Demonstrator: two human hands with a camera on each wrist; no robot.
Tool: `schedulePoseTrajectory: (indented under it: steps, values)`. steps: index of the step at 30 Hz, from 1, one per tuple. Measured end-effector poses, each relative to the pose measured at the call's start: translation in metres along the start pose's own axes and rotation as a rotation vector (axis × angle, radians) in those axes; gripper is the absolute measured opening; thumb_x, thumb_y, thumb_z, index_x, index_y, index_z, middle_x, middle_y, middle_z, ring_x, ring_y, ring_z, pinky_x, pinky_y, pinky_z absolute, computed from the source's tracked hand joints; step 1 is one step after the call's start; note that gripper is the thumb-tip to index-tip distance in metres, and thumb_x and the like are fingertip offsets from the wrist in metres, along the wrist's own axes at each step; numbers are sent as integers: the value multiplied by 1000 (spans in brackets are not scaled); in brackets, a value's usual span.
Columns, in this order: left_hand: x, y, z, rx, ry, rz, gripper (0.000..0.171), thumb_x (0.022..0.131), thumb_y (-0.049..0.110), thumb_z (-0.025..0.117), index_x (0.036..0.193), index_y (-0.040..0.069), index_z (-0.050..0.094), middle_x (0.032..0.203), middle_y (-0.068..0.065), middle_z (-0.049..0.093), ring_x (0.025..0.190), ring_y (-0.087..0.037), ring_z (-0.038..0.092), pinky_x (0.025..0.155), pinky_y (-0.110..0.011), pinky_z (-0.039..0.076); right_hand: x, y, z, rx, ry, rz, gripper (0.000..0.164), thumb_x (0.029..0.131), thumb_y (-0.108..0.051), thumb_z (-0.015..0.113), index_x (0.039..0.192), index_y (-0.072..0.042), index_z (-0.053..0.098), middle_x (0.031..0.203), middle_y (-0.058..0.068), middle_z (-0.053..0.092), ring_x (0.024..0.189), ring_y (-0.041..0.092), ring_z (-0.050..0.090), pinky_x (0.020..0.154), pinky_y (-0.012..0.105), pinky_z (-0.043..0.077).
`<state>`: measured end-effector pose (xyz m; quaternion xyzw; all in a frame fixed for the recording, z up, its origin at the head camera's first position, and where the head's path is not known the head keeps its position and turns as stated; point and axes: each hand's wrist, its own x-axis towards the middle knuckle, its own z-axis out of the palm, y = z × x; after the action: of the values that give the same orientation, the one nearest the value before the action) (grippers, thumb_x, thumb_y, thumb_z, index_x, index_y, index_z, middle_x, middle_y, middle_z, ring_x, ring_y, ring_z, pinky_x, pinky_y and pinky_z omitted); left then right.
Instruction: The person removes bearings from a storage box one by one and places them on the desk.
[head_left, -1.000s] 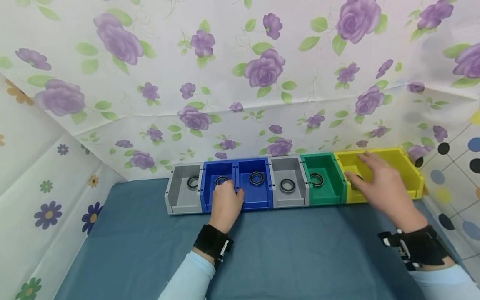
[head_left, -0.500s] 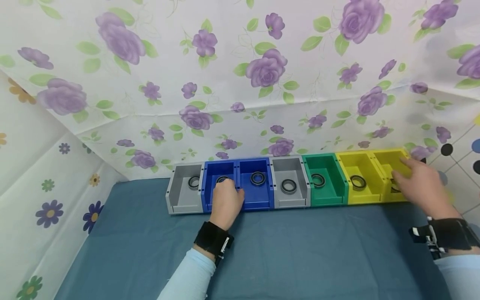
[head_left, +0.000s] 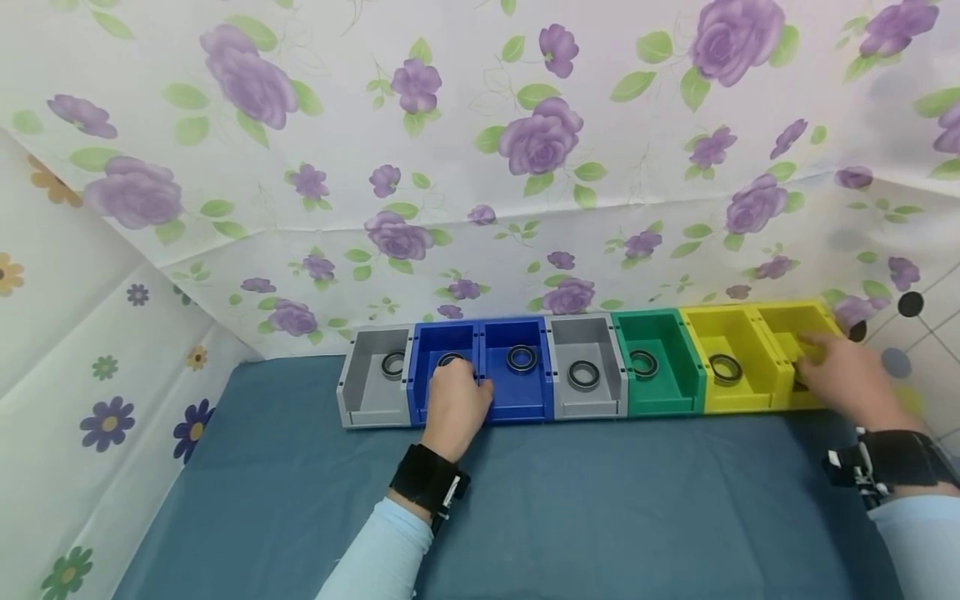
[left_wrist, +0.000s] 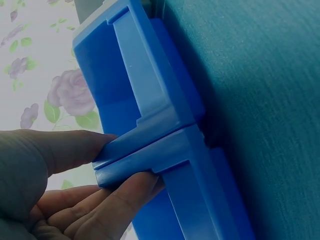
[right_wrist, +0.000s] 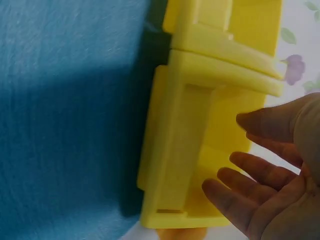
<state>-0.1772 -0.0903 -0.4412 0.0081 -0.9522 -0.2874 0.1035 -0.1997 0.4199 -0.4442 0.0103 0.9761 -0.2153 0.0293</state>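
Observation:
Near the left of a row of bins, my left hand pinches the adjoining walls of two blue bins. In the left wrist view, the thumb lies on one wall and the fingers on the other, with a thin seam between. A black-rimmed ring like a ball bearing lies in the right blue bin; another in the left blue bin is partly hidden by that hand. My right hand reaches into the far-right yellow bin, fingers spread and holding nothing. Its ring is mostly hidden.
Two grey bins, a green bin and another yellow bin complete the row, each with one similar ring. Behind stands a floral sheet; a spotted sheet rises at the right. Blue cloth covers the table.
My right hand has moved right, from over the left yellow bin to the far-right one, and its fingers have dipped inside. The left hand keeps its grip on the blue walls.

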Motion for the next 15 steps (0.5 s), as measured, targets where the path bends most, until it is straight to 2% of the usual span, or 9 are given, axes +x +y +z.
schedulePoseTrajectory:
  steps: [5,7,10,13,15]
  values:
    - [2,2,-1,-2,-3,12,28,83,19,68,60,12,54,53,6,38,44,-8,39,38,-24,31,4,8,5,-1,-7,-39,56,93,-28,53,131,11,41,119,35,47,85,33,50,63,38,47]
    - [3,2,-2,-5,-5,14,24,82,20,68,63,11,58,55,6,42,46,-7,41,39,-24,33,6,11,7,0,-19,-39,56,92,-28,54,130,12,42,119,35,47,87,34,50,65,40,46]
    - [3,3,-2,-3,-5,15,15,81,20,70,74,8,66,63,2,55,53,-6,49,45,-23,40,9,17,10,3,-45,-30,56,89,-23,56,130,12,41,119,34,48,86,33,50,67,39,45]
    - [3,2,-2,-2,-3,7,18,80,20,71,86,3,70,77,-5,64,64,-7,56,55,-25,47,10,22,13,-2,-70,-27,59,85,-19,59,131,12,40,116,31,51,84,31,50,66,39,45]
    - [2,2,-2,-6,-8,2,19,80,20,71,87,3,70,80,-7,65,67,-8,58,57,-26,49,11,23,16,-14,-71,-36,59,83,-19,60,129,12,43,112,29,54,81,29,51,66,39,45]
